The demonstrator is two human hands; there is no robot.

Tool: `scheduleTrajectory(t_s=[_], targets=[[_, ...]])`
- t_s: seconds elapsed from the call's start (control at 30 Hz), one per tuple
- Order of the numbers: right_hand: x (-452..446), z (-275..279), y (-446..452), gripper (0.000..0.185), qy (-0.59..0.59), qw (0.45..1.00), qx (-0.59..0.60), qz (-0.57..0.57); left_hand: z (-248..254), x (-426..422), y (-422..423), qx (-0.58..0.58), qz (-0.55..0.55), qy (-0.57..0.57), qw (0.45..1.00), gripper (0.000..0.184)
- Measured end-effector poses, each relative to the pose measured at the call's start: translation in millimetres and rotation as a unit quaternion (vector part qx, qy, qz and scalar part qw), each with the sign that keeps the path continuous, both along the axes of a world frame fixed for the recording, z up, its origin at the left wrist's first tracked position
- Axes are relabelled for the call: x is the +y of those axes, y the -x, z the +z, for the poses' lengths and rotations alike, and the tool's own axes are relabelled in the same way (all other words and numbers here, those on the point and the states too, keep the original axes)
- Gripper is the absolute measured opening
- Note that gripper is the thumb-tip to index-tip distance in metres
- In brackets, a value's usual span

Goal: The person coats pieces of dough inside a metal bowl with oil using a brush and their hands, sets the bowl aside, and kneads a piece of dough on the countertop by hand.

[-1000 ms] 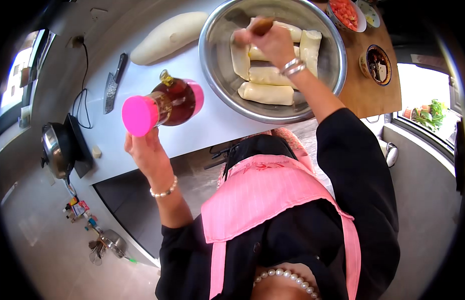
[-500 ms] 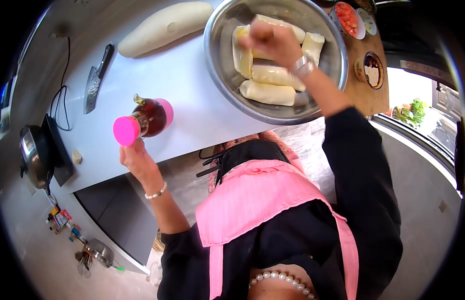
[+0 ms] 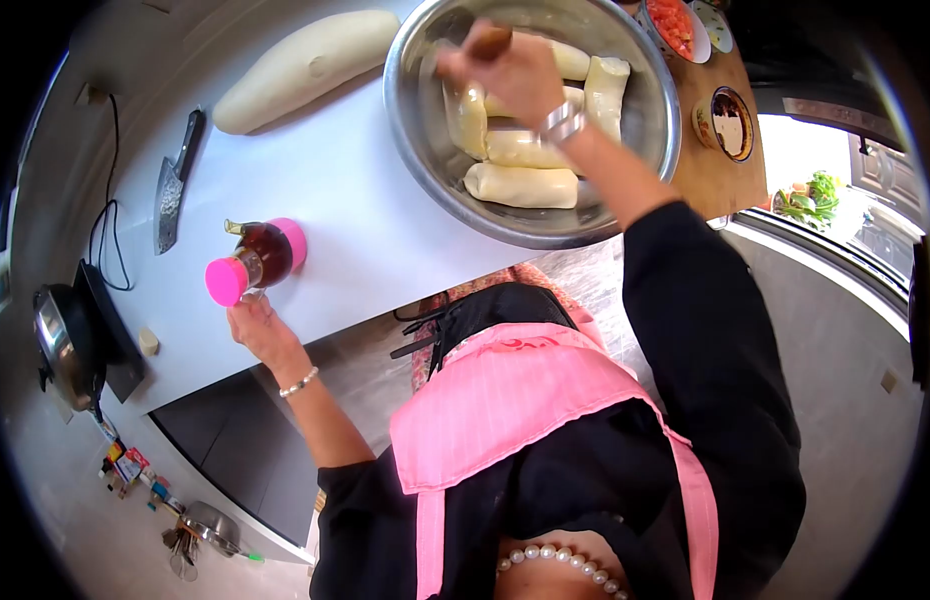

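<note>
My left hand is closed on the handle of a glass oil jug with a pink lid and pink base. The jug holds amber liquid and leans over the white worktop. Inside the large steel bowl lie several pale, oiled dough rolls. My right hand, with a watch on the wrist, hangs over the rolls at the bowl's far left. Its fingers are bent and smeared by motion; something brownish shows at them, its kind unclear. Part of the rolls is hidden behind this hand.
A long slab of dough lies at the back of the worktop. Left of it rests a cleaver, near a black cord. A pan stands far left. On the right are a bowl of chopped red food and a patterned cup.
My right hand has moved left within the bowl. My left hand and the oil jug have shifted slightly left and down. The whole view has also shifted a little.
</note>
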State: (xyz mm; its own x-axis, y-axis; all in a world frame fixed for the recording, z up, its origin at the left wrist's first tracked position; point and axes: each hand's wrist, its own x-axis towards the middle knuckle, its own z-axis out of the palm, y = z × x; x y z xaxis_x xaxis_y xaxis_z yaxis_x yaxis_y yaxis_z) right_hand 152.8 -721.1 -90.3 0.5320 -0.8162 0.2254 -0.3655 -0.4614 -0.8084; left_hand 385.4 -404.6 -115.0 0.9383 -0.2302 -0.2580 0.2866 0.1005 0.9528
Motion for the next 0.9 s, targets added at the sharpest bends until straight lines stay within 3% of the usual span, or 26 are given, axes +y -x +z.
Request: scheduleTrajectory(t_s=[0.03,0.07,0.1,0.13,0.2,0.27,0.33,0.4,0.43,0.47,0.5,0.53,0.63,0.67,0.7,0.8,0.9], targets=[[23,-15,10,0.041,-0.048,0.999,0.015,0.012,-3,1,-1,-0.003,0.000,0.004,1.000,0.032],[51,-8,14,0.045,0.041,0.999,0.007,0.013,-7,4,-3,-0.006,0.000,0.009,1.000,0.032],[56,-21,21,0.045,0.025,0.997,-0.047,0.049,-9,6,-5,-0.011,0.000,0.012,1.000,0.031],[41,-27,25,0.043,0.095,0.994,0.037,0.023,-7,4,-5,-0.013,0.002,0.001,1.000,0.031],[3,-14,31,0.039,0.102,0.988,0.114,-0.021,-1,1,-4,-0.018,0.005,-0.023,1.000,0.031],[-51,-10,16,0.032,0.178,0.981,-0.031,-0.064,-6,6,-6,-0.023,-0.009,-0.040,0.999,0.021],[-43,-7,19,0.028,0.167,0.983,0.052,-0.062,-2,9,-7,-0.051,-0.013,-0.072,0.996,0.017],[-13,5,31,0.025,0.090,0.996,0.011,0.022,4,11,4,-0.094,0.003,-0.111,0.989,0.017],[6,-6,47,0.017,0.142,0.987,-0.030,0.064,8,12,10,-0.067,0.071,-0.095,0.991,0.017],[30,-13,65,0.014,0.115,0.991,0.001,0.068,13,15,18,-0.041,0.142,-0.080,0.986,0.017],[54,0,74,0.022,0.019,0.995,-0.035,0.094,16,17,25,-0.015,0.209,-0.066,0.975,0.017],[66,14,81,0.022,0.034,0.995,-0.012,0.098,12,23,36,-0.021,0.147,-0.071,0.986,0.016],[50,23,78,0.013,-0.140,0.990,-0.019,0.006,6,2,77,-0.010,-0.010,-0.106,0.994,0.016],[33,17,69,0.018,-0.093,0.995,0.025,-0.003,12,-16,86,-0.023,-0.070,-0.119,0.990,0.016],[14,0,66,0.020,-0.122,0.990,-0.065,-0.022,13,-32,90,-0.024,-0.139,-0.106,0.984,0.016],[-13,18,71,0.021,-0.107,0.985,-0.039,-0.126,20,-81,101,-0.086,-0.299,-0.096,0.945,0.021],[23,37,82,0.024,-0.148,0.981,-0.076,-0.102,22,-130,109,-0.017,-0.296,-0.044,0.954,0.039]])
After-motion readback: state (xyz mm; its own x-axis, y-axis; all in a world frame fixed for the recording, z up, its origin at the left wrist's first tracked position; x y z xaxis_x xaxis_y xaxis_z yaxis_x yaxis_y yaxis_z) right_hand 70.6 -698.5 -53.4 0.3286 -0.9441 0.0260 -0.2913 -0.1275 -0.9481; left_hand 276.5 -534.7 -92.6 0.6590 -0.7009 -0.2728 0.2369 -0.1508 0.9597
